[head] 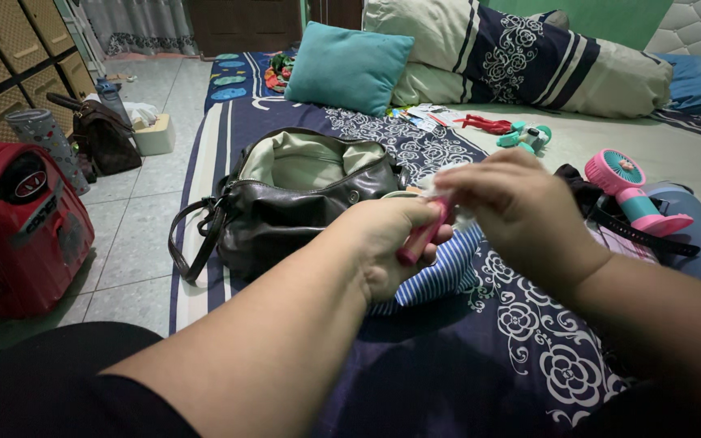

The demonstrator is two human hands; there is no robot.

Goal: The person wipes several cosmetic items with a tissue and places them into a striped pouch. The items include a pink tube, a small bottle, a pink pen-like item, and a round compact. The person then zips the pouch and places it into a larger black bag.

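Above a navy floral bedsheet (480,365), the left hand (391,247) is curled closed around a slim pink tube (423,235). The right hand (521,207) pinches its upper end, beside an open dark leather handbag (285,211).

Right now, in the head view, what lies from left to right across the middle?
Red suitcase → dark open handbag → left hand gripping a pink tube → right hand → pink handheld fan.
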